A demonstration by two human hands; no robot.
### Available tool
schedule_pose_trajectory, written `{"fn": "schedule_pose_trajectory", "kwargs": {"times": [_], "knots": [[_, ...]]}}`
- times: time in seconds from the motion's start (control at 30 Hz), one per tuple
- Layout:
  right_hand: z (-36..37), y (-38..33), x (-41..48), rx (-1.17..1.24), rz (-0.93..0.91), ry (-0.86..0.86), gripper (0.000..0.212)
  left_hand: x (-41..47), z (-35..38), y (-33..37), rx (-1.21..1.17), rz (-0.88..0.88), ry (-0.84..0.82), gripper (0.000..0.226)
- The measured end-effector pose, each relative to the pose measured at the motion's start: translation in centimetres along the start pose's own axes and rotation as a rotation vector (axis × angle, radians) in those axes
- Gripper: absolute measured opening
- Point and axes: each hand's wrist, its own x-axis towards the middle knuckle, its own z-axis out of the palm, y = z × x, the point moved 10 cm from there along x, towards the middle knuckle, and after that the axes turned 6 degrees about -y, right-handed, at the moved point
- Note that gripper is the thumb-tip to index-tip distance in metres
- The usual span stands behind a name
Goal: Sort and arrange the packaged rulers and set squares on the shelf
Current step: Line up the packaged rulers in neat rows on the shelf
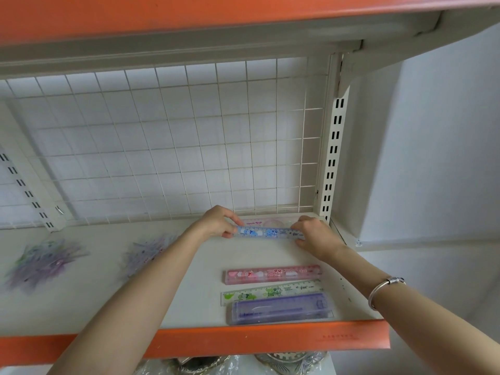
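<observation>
Both hands, left hand, right hand, gripping blue ruler ends

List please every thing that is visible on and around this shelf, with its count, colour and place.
blue ruler: 1, blue, rear right of shelf, held at both ends
pink packet: 1, pale pink, behind the blue ruler, contents unclear
pink ruler: 1, pink, right side, middle
green ruler: 1, green and white, in front of the pink one
purple ruler case: 1, purple, front right, partly over the green ruler
loose piles: 2, purplish, left part, blurred
wire grid: 1, white, back wall
shelf: 1, white top, orange front edge
bracelet: 1, silver, right wrist
left hand: 1, on ruler's left end
right hand: 1, on ruler's right end
</observation>
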Motion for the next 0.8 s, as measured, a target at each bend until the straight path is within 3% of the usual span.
{"fn": "schedule_pose_trajectory", "kwargs": {"times": [0.1,0.23,0.5,0.8], "knots": [[-0.1,0.1,0.4,-0.027,0.005,-0.010,0.035,0.0,0.3,0.4,0.123,0.035,0.031,0.015],[-0.5,0.2,0.7,-0.061,0.014,-0.005,0.033,-0.6,1.3,2.0,0.393,0.146,0.047,0.041],[-0.4,1.1,1.0,0.021,0.023,-0.035,0.036,-0.3,3.4,2.3,0.679,0.198,0.017,0.029],[-0.2,1.5,1.6,0.066,0.018,-0.149,0.033,0.4,4.0,2.5,0.745,0.152,-0.035,0.030]]}}
